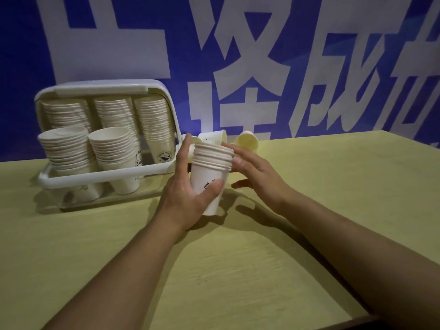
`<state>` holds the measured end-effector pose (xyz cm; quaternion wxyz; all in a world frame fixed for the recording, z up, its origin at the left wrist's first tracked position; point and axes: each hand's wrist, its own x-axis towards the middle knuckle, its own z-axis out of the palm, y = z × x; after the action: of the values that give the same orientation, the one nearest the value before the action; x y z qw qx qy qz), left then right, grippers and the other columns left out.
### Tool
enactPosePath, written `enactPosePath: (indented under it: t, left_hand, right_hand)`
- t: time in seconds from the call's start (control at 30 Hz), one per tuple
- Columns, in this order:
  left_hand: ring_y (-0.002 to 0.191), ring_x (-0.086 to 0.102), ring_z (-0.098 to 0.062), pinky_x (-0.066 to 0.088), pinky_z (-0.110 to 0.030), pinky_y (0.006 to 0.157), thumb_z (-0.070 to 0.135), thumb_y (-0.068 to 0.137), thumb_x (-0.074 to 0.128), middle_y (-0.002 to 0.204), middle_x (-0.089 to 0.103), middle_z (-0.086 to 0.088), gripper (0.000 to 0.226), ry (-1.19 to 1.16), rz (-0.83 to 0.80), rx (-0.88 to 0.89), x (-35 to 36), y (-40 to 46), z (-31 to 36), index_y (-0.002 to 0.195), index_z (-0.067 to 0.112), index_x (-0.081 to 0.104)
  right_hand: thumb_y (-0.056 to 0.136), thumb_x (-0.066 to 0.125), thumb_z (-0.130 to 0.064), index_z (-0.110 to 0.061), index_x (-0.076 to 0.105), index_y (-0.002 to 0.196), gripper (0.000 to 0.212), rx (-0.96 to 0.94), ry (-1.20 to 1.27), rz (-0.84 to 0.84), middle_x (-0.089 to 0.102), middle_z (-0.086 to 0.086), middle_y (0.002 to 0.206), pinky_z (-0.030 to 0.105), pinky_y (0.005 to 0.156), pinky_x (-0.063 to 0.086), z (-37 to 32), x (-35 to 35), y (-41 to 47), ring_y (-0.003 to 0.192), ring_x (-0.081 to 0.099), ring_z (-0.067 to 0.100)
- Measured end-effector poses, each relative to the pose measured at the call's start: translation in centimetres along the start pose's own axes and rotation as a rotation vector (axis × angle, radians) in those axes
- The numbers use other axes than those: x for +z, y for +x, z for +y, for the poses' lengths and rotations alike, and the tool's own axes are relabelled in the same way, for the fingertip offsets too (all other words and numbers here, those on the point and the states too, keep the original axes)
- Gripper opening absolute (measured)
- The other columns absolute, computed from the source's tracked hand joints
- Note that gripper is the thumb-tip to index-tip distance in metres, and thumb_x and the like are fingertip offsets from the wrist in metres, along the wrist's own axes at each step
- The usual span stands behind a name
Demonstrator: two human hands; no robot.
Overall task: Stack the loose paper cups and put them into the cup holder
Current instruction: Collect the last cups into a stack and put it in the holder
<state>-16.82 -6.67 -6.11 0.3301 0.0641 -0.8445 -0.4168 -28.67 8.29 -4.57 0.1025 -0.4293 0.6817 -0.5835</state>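
While gripped by left hand [188,198], cup stack [210,177]

We count five cup stacks in one cup holder [104,173], a sixth stack [210,172] held, three loose cups [247,140] behind, two hands.

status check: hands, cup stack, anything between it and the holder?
Left hand grips cup stack; right hand open at its rims. Cup holder left, stacks inside. Loose cups lying behind. Path clear.
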Motion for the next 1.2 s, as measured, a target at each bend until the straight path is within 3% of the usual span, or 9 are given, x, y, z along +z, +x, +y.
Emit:
enactPosePath:
  t: [0.23, 0.33, 0.43, 0.57, 0.7, 0.83, 0.97, 1.07, 1.2]
  left_hand:
    - [0.102, 0.058, 0.010, 0.054, -0.021, 0.075, 0.061, 0.072, 0.062, 0.141, 0.049, 0.010, 0.085, -0.155, 0.201, 0.037, -1.2, 0.6, -0.9, 0.146, 0.058, 0.020]
    - [0.099, 0.056, 0.018, 0.051, -0.009, 0.068, 0.051, 0.078, 0.066, 0.143, 0.050, 0.007, 0.085, -0.142, 0.289, 0.040, -1.6, 1.3, -1.9, 0.150, 0.051, 0.021]
    - [0.095, 0.057, 0.019, 0.048, -0.005, 0.065, 0.043, 0.080, 0.068, 0.140, 0.053, 0.006, 0.086, -0.161, 0.326, 0.031, -1.5, 1.8, -2.7, 0.153, 0.046, 0.022]
    - [0.096, 0.054, 0.023, 0.046, -0.005, 0.065, 0.055, 0.076, 0.064, 0.140, 0.049, 0.012, 0.089, -0.145, 0.298, 0.046, -1.4, 1.9, -2.9, 0.152, 0.049, 0.018]
    - [0.097, 0.053, 0.025, 0.048, -0.004, 0.064, 0.062, 0.072, 0.059, 0.127, 0.047, 0.032, 0.090, -0.171, 0.265, 0.080, -1.4, 1.8, -2.6, 0.152, 0.048, 0.018]
    - [0.094, 0.052, 0.027, 0.044, 0.001, 0.066, 0.062, 0.071, 0.059, 0.130, 0.051, 0.015, 0.091, -0.156, 0.258, 0.088, -1.1, 1.6, -2.1, 0.152, 0.045, 0.020]
    - [0.095, 0.050, 0.029, 0.042, 0.003, 0.067, 0.062, 0.070, 0.059, 0.126, 0.047, 0.033, 0.094, -0.168, 0.233, 0.105, -0.9, 1.3, -1.6, 0.154, 0.043, 0.021]
    - [0.097, 0.054, 0.022, 0.043, 0.001, 0.067, 0.064, 0.070, 0.058, 0.136, 0.052, 0.017, 0.093, -0.159, 0.245, 0.082, -1.2, 1.0, -1.5, 0.153, 0.046, 0.021]
    - [0.096, 0.051, 0.026, 0.043, 0.001, 0.064, 0.065, 0.070, 0.056, 0.139, 0.049, 0.011, 0.093, -0.142, 0.247, 0.055, -1.7, 0.7, -1.5, 0.153, 0.048, 0.018]
  right_hand:
    - [0.099, 0.060, -0.029, -0.032, 0.059, 0.133, 0.034, 0.072, -0.384, 0.307, 0.058, -0.007, 0.131, 0.025, 0.086, 0.053, 1.5, -2.6, 4.7, 0.111, 0.060, 0.014]
    - [0.093, 0.069, -0.029, -0.029, 0.051, 0.140, 0.051, 0.159, -0.773, 0.221, 0.045, 0.002, 0.148, 0.038, 0.102, 0.044, 3.2, -4.6, 8.3, 0.130, 0.047, 0.025]
    - [0.091, 0.071, -0.033, -0.033, 0.040, 0.148, 0.065, 0.182, -0.918, 0.125, 0.034, 0.005, 0.156, 0.047, 0.109, 0.039, 3.8, -5.5, 11.3, 0.139, 0.035, 0.032]
    - [0.094, 0.064, -0.043, -0.035, 0.045, 0.145, 0.055, 0.194, -1.023, 0.068, 0.036, 0.005, 0.151, 0.047, 0.107, 0.042, 5.2, -5.3, 14.6, 0.134, 0.039, 0.034]
    - [0.094, 0.060, -0.052, -0.026, 0.058, 0.124, 0.040, 0.190, -0.914, 0.225, 0.048, 0.004, 0.135, 0.031, 0.086, 0.050, 6.5, -5.0, 15.3, 0.108, 0.056, 0.024]
    - [0.092, 0.067, -0.045, -0.016, 0.060, 0.104, 0.032, 0.176, -0.834, 0.389, 0.054, 0.004, 0.117, 0.030, 0.081, 0.053, 6.6, -5.7, 14.0, 0.090, 0.056, 0.019]
    - [0.083, 0.080, -0.033, -0.019, 0.048, 0.118, 0.049, 0.234, -0.660, 0.394, 0.054, -0.001, 0.113, 0.019, 0.067, 0.047, 6.5, -6.2, 11.7, 0.098, 0.057, 0.018]
    - [0.078, 0.084, -0.039, -0.024, 0.044, 0.126, 0.064, 0.166, -0.747, 0.439, 0.054, -0.001, 0.124, 0.032, 0.082, 0.055, 6.2, -6.4, 10.9, 0.108, 0.055, 0.020]
    - [0.079, 0.081, -0.043, -0.029, 0.033, 0.147, 0.084, 0.171, -0.765, 0.340, 0.039, 0.004, 0.150, 0.048, 0.105, 0.044, 5.4, -6.3, 11.8, 0.132, 0.042, 0.028]
